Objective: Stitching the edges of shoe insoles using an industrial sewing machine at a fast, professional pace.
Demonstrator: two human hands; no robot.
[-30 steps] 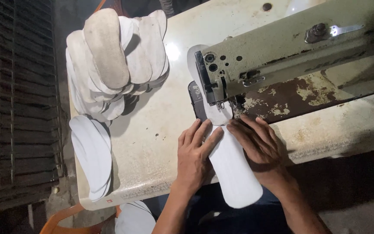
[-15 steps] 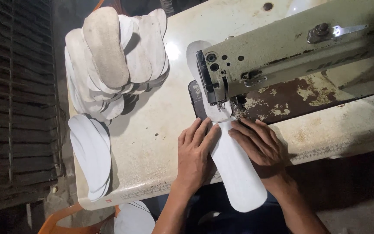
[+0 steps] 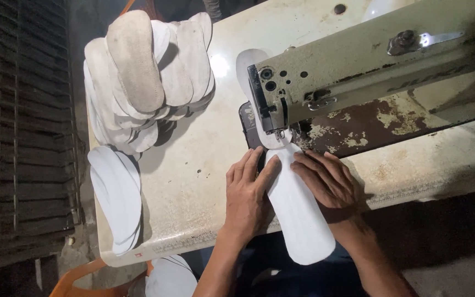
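Observation:
A long white insole-shaped piece lies under the needle of a worn cream sewing machine, its near end hanging over the table's front edge. My left hand presses flat on the table along the piece's left side, fingers touching it. My right hand lies flat on its right side, fingers pointing at the presser foot. The far tip of the piece shows beyond the machine head.
A heap of white and tan insoles sits at the back left of the cream table. A smaller stack of white insoles lies at the left front edge. A dark slatted wall runs along the left.
The insole piece has slid back toward me under the needle, more of it now hanging over the front edge. Both hands have shifted with it.

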